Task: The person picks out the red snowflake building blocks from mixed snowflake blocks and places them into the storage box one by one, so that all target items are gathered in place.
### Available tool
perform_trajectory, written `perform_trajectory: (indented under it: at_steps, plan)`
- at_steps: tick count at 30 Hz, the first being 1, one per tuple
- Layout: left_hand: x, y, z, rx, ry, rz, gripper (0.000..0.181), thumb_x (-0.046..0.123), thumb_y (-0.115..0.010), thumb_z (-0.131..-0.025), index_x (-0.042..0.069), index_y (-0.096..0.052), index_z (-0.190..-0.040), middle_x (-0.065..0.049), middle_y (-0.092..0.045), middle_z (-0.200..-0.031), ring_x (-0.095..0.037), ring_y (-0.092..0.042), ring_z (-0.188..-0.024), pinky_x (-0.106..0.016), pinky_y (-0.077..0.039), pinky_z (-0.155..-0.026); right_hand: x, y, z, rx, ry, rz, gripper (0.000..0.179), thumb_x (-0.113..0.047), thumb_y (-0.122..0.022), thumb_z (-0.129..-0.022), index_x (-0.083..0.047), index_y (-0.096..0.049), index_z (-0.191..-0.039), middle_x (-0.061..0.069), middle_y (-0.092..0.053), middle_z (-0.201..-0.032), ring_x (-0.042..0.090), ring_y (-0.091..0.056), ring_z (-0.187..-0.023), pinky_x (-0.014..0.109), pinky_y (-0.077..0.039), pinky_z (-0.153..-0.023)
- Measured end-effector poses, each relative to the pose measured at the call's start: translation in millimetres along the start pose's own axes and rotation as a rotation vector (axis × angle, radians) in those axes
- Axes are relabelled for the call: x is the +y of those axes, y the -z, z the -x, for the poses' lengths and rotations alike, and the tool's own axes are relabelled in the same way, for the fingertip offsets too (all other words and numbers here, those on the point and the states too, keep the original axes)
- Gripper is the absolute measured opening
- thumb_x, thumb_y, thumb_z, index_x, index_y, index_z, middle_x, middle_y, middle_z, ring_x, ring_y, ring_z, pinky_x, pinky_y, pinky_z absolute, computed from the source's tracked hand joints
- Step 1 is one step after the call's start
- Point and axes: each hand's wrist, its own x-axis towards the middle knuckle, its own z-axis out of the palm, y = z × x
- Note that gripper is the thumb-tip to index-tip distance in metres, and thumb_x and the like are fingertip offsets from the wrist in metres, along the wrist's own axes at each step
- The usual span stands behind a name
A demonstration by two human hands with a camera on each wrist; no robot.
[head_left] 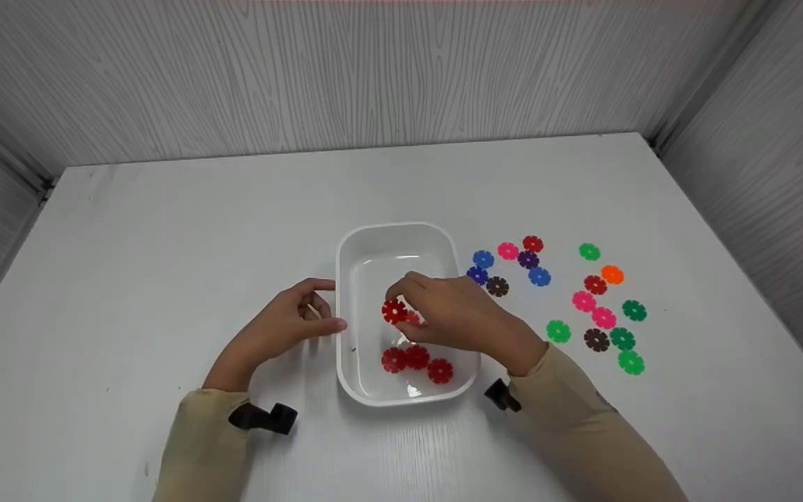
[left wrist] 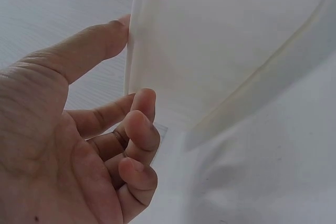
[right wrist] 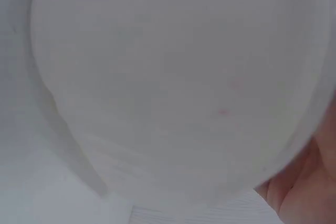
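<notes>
In the head view my right hand (head_left: 454, 314) reaches over the right rim of a white plastic tub (head_left: 373, 383) and pinches a red snowflake disc (head_left: 394, 312) between thumb and fingers. Another reddish disc (head_left: 413, 317) shows partly behind the fingers. Several red discs (head_left: 417, 357) lie on the tub floor toward its near end. My left hand (head_left: 288, 321) holds the tub's left rim, thumb tip on the edge and the other fingers bent. The left wrist view shows that hand (left wrist: 68, 129) against the tub wall (left wrist: 210, 51). The right wrist view shows mostly blurred tub wall (right wrist: 168, 77).
Right of the tub, loose snowflake discs are scattered on the white table (head_left: 164, 244): blue (head_left: 539, 277), pink (head_left: 584, 301), green (head_left: 631, 362), brown (head_left: 597, 339) and orange (head_left: 612, 274) among them. Wood-grain panels (head_left: 373, 77) stand behind the table and at both sides.
</notes>
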Motion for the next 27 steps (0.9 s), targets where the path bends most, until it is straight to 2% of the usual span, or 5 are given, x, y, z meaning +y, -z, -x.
perform_trajectory:
  at_steps: [4, 9, 15, 20, 27]
  plan:
    - [1.5, 0.0, -0.1, -0.001, -0.014, -0.003, 0.063, 0.032, -0.076, -0.082, 0.009, -0.050, -0.135, -0.005, -0.060, -0.094, -0.017, -0.053, -0.076, -0.031, -0.043, -0.070, 0, -4, -4.8, -0.007, 0.014, 0.006, 0.050, -0.035, -0.067, -0.090, -0.020, -0.052, -0.135, 0.004, -0.065, -0.114, 0.014, -0.062, -0.069, 0.027, -0.054, -0.066]
    - [2.5, -0.5, -0.1, -0.005, -0.005, -0.016, 0.063, 0.032, -0.075, -0.083, 0.009, -0.050, -0.135, -0.006, -0.060, -0.096, -0.018, -0.053, -0.077, -0.030, -0.043, -0.071, 7, -10, -2.9, 0.019, 0.029, -0.022, 0.056, -0.036, -0.069, -0.088, -0.019, -0.050, -0.138, 0.005, -0.066, -0.115, 0.013, -0.062, -0.068, 0.026, -0.054, -0.065]
    - [1.4, -1.4, 0.1, 0.002, -0.003, -0.017, 0.064, 0.032, -0.076, -0.082, 0.007, -0.049, -0.135, -0.006, -0.061, -0.095, -0.018, -0.053, -0.077, -0.030, -0.044, -0.070, 17, -4, 2.1, 0.050, -0.037, -0.105, 0.058, -0.034, -0.072, -0.086, -0.021, -0.050, -0.137, 0.005, -0.065, -0.107, 0.016, -0.065, -0.076, 0.026, -0.055, -0.063]
    - [0.7, -1.2, -0.4, 0.008, 0.002, -0.024, 0.064, 0.032, -0.076, -0.082, 0.008, -0.049, -0.135, -0.007, -0.061, -0.097, -0.018, -0.053, -0.079, -0.030, -0.044, -0.069, 42, 3, 8.0, 0.129, -0.122, -0.179, 0.059, -0.030, -0.074, -0.084, -0.018, -0.050, -0.136, 0.009, -0.064, -0.104, 0.019, -0.062, -0.081, 0.029, -0.055, -0.067]
    - [-0.2, -1.0, -0.3, 0.010, 0.007, -0.018, 0.063, 0.032, -0.075, -0.082, 0.009, -0.050, -0.135, -0.006, -0.060, -0.096, -0.018, -0.053, -0.079, -0.030, -0.043, -0.070, 88, 8, 14.8, 0.206, -0.234, -0.359, 0.051, -0.025, -0.069, -0.090, -0.016, -0.051, -0.136, 0.007, -0.058, -0.094, 0.018, -0.053, -0.074, 0.027, -0.052, -0.065]
